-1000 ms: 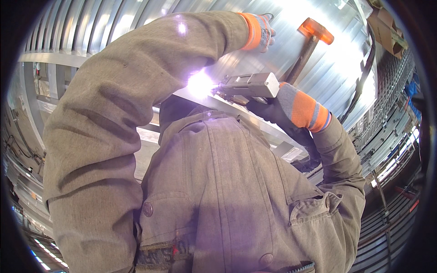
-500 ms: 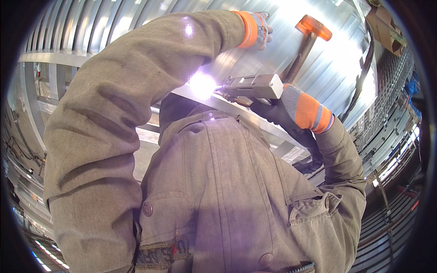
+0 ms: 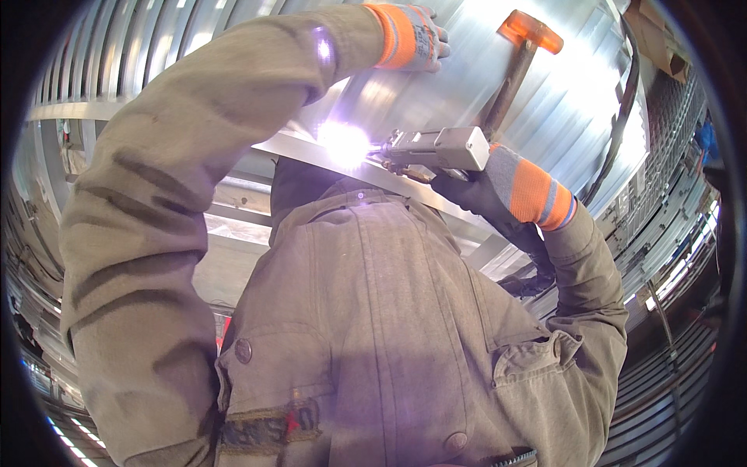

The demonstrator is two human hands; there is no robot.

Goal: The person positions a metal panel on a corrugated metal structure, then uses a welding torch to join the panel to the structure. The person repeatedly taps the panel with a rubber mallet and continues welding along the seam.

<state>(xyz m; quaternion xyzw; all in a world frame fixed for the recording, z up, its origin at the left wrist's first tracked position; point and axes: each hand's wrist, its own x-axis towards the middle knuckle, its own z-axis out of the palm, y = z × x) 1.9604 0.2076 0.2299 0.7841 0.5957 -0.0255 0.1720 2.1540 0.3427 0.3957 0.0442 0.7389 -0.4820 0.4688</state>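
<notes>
Over ribbed metal (image 3: 424, 97), our left hand (image 3: 426, 39) has shifted leftward, grip unclear; our right hand (image 3: 498, 185) grips a grey tool (image 3: 443, 148).

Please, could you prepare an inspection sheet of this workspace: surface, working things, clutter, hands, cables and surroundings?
Surface: ribbed metal panel, partly washed out by light.
Working things: grey boxy torch, its tip at a bright glare that hides the spot; metal bar along the panel's near side.
Clutter: orange-headed mallet lying on the panel, beyond the torch.
Hands: gloved right hand grips the torch; gloved left hand is over the panel, contact and grip unclear.
Cables: dark cable curving near the panel's right side.
Surroundings: cardboard box at upper right, wire mesh below it.
</notes>
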